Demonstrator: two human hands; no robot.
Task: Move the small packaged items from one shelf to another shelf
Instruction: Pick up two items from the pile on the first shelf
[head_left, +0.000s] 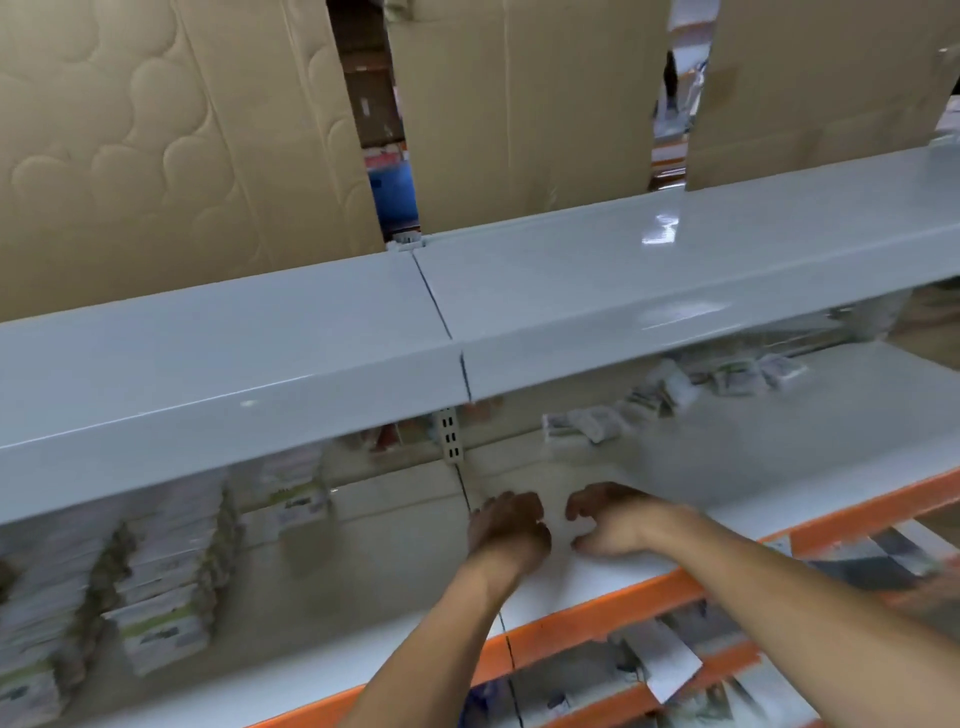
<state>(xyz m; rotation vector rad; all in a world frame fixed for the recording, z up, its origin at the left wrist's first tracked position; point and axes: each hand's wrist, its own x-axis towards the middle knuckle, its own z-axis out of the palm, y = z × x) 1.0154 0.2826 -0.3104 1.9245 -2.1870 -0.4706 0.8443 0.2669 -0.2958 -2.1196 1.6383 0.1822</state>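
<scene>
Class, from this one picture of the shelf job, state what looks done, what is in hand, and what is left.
Done: neat stacks of packets stand on the left of the middle shelf. In hand: nothing; the left hand and right hand hover with curled fingers over bare shelf, no grip on anything. Left: loose packets lie scattered at the back right, untouched.

Left hand (506, 525) and right hand (610, 519), fingers curled and holding nothing, hover over the shelf (701, 467); packaged items (161, 566) are stacked at its left end.
</scene>
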